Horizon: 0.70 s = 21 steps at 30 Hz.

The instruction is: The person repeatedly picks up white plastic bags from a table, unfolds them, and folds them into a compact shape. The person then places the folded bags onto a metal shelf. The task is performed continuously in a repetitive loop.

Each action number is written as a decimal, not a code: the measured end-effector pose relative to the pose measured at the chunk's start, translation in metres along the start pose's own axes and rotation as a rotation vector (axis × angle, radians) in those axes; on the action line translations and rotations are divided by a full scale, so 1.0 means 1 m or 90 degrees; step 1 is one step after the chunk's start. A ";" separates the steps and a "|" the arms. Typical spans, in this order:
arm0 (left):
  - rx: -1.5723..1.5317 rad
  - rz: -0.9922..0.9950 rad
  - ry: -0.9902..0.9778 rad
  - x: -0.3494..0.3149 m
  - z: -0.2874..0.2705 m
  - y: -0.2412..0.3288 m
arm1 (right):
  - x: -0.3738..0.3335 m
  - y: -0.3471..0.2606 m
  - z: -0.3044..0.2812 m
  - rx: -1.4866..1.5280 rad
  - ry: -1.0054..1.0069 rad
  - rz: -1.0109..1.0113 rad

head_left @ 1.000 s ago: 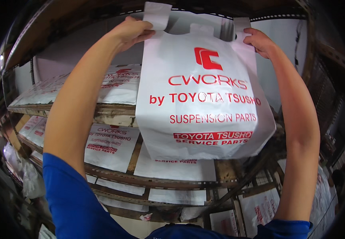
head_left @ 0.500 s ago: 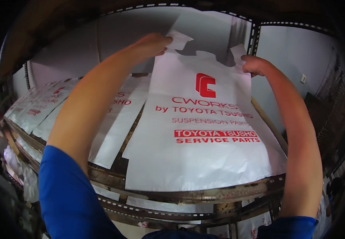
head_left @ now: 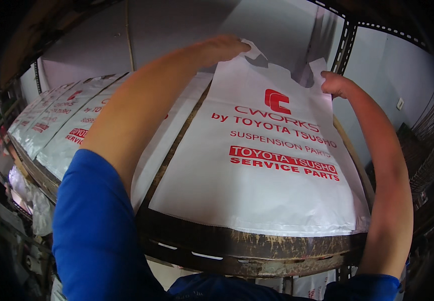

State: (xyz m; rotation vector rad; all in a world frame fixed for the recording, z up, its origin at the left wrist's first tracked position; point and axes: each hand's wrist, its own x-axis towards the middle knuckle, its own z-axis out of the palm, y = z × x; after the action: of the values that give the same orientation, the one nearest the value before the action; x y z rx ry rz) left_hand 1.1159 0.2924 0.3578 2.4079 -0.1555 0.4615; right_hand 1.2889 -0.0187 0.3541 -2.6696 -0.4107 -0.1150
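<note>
A white plastic carrier bag [head_left: 192, 185] with red print lies spread on the shelf in front of me, its two handles at the far end. My left hand [head_left: 232, 46] pinches the left handle. At the opposite top corner, my right hand [head_left: 335, 84] grips the edge at the right handle, thumb and fingers closed on it. The bag's bottom edge rests near the front of the wooden shelf board [head_left: 277, 246]. Left of it, partly behind my left forearm, lies another white bag [head_left: 149, 150], with a narrow strip of board between them.
Several similar printed bags [head_left: 51, 120] lie side by side along the shelf to the left. A slotted metal upright [head_left: 345, 45] rises behind my right hand. Grey wall [head_left: 177, 25] backs the shelf. Wire racks [head_left: 427, 150] stand at the far right.
The view has shifted, and the bag sits further right in it. Its bottom edge is further back, showing more of the board's front. Both hands keep hold of its top.
</note>
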 end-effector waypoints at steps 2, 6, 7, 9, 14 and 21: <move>-0.071 0.021 0.018 -0.001 0.005 -0.001 | 0.004 0.002 0.004 -0.011 0.004 -0.008; 0.086 0.036 0.081 -0.001 0.000 -0.008 | 0.007 0.000 0.013 -0.048 -0.034 0.013; 0.061 0.025 0.064 -0.002 -0.002 -0.007 | 0.007 0.003 0.012 -0.074 -0.041 0.027; 0.023 0.011 0.060 -0.003 -0.004 -0.009 | 0.005 0.003 0.011 -0.095 -0.056 0.038; 0.187 0.070 0.138 -0.008 0.000 -0.013 | 0.007 -0.013 0.017 -0.484 0.053 -0.016; 0.479 0.115 0.034 0.018 -0.016 -0.039 | 0.000 -0.095 0.052 -0.263 -0.006 -0.490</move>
State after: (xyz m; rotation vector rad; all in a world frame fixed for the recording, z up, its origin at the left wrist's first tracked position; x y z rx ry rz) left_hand 1.1372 0.3326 0.3523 3.1250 -0.2014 0.7727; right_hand 1.2610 0.0852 0.3457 -2.7286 -1.5387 -0.4547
